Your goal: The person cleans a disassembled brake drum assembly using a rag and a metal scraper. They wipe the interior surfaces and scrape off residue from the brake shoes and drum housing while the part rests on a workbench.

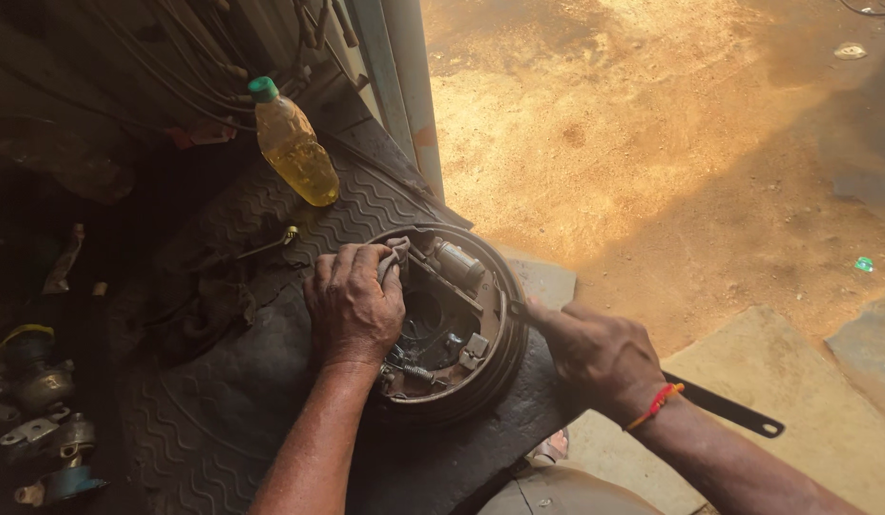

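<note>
Both forearms reach in from below. Left hand [352, 303] grips the near-left rim of the round, rusty metal brake drum assembly [452, 319], fingers curled on a grey rag. Right hand [600, 355] closes on a flat black metal bar [724, 408] against the assembly's right edge. Assembly rests on a black ribbed rubber mat [223, 420], below a yellow-liquid plastic bottle [294, 143].
</note>
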